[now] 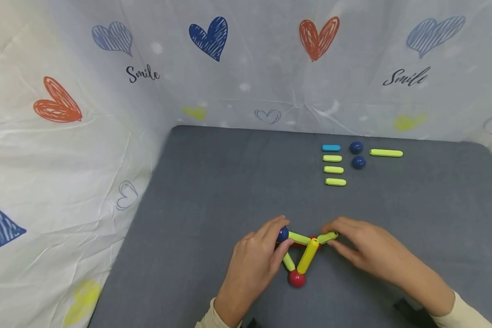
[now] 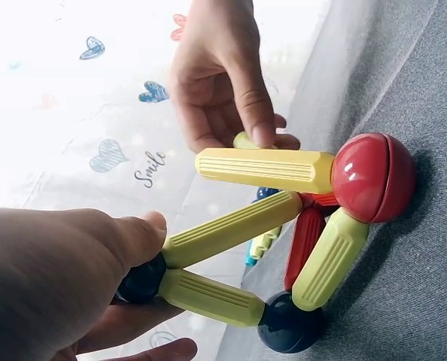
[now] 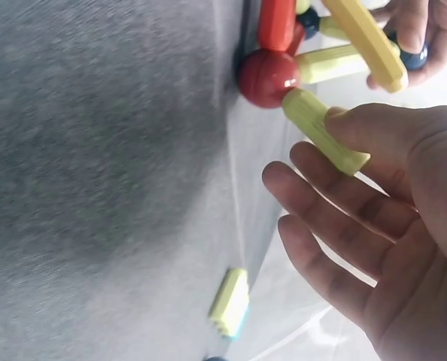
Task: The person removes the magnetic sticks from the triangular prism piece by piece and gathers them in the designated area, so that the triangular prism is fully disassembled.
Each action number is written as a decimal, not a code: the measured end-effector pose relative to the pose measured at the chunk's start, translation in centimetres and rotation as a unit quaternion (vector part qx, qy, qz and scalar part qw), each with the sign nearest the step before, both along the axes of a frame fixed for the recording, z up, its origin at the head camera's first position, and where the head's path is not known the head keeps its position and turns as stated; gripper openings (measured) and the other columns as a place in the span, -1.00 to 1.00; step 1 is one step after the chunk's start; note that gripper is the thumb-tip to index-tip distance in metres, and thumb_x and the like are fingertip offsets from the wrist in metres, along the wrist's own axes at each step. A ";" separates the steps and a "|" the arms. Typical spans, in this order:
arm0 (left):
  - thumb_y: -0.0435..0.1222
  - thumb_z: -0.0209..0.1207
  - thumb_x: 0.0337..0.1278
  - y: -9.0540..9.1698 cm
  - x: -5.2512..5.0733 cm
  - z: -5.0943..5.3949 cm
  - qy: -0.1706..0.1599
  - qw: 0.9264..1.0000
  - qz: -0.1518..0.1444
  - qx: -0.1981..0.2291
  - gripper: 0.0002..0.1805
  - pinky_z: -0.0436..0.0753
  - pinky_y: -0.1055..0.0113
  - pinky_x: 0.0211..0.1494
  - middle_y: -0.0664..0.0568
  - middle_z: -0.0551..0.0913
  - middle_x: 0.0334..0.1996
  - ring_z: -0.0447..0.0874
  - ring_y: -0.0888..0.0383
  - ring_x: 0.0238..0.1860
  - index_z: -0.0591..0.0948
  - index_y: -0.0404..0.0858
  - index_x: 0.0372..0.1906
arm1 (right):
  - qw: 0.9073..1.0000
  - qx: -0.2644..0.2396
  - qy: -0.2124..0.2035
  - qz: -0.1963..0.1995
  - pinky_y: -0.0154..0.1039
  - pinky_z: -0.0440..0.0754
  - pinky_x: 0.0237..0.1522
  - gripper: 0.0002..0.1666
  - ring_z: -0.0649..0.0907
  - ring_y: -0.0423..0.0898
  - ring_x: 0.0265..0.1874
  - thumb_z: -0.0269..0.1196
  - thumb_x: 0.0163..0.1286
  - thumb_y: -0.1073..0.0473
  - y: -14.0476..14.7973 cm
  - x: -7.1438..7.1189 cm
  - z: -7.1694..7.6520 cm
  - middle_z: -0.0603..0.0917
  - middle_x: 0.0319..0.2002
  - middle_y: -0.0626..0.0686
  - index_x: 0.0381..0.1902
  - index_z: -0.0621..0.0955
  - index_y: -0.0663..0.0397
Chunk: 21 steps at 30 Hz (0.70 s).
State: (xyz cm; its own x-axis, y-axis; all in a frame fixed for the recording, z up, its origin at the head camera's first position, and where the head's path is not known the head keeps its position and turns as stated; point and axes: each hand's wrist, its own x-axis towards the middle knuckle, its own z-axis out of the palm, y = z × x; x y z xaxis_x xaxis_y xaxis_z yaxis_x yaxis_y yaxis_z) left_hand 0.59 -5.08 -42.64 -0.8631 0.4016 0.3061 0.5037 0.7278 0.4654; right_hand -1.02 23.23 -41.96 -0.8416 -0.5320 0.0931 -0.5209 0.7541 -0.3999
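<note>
"What's nearest?"
"A red ball (image 1: 297,279), low corner of a rod frame on the worktop (image 1: 213,191); a yellow rod (image 1: 308,256) rises from it."
"The hands?"
"Apart. Beyond that ball, leftward, the left hand (image 1: 252,262) pinches a raised blue ball (image 1: 283,234); rightward, the right hand (image 1: 369,250) pinches a short lime rod (image 1: 327,238). Steady the former, tilt the latter gently, I'd judge."
"Room?"
"Wide either side of the red ball; far beyond it, spare rods (image 1: 333,170) sit near the back edge."
</note>
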 end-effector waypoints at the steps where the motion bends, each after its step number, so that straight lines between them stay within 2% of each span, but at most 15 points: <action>1: -0.08 0.42 0.36 0.0 0.0 0.0 -0.002 1.000 0.001 -0.001 -0.52 0.78 0.29 -0.13 0.07 0.70 0.27 0.83 0.18 -0.23 0.65 -0.10 0.30 | 1.000 0.003 0.000 -0.003 -0.21 0.76 -0.17 -0.61 0.67 -0.42 -0.21 0.56 0.30 0.16 0.1 0.0 -0.1 0.70 -0.12 -0.38 0.02 0.71 -0.28; 8: -0.08 0.42 0.36 0.1 0.0 0.2 -0.007 1.000 0.004 -0.006 -0.51 0.78 0.30 -0.13 0.07 0.70 0.28 0.83 0.18 -0.22 0.65 -0.10 0.30 | 1.000 0.016 -0.004 -0.018 -0.21 0.75 -0.20 -0.64 0.66 -0.39 -0.24 0.56 0.30 0.18 0.8 0.2 -0.9 0.70 -0.15 -0.33 -0.01 0.70 -0.23; 14: -0.08 0.42 0.37 0.2 0.0 0.2 -0.001 1.000 0.005 -0.005 -0.52 0.78 0.30 -0.14 0.07 0.70 0.27 0.83 0.17 -0.22 0.65 -0.11 0.29 | 0.999 0.029 0.018 -0.012 -0.17 0.73 -0.22 -0.66 0.64 -0.32 -0.28 0.60 0.24 0.15 0.8 0.6 -1.5 0.68 -0.21 -0.29 -0.09 0.71 -0.20; 21: -0.07 0.40 0.39 0.2 0.1 0.3 -0.016 1.000 0.009 -0.009 -0.52 0.79 0.25 -0.12 0.08 0.70 0.28 0.83 0.15 -0.20 0.65 -0.10 0.31 | 0.999 0.048 0.014 -0.015 -0.09 0.74 -0.12 -0.62 0.66 -0.29 -0.21 0.58 0.28 0.04 -0.4 1.2 -2.2 0.71 -0.14 -0.29 0.02 0.73 -0.22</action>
State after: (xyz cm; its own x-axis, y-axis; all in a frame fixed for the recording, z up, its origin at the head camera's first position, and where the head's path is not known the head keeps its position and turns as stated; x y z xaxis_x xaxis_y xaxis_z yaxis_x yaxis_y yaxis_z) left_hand 0.69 -4.90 -42.34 -0.8796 0.3913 0.2707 0.4755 0.7444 0.4688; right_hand 0.17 22.81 -44.19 -0.8552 -0.5139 0.0667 -0.5073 0.8039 -0.3105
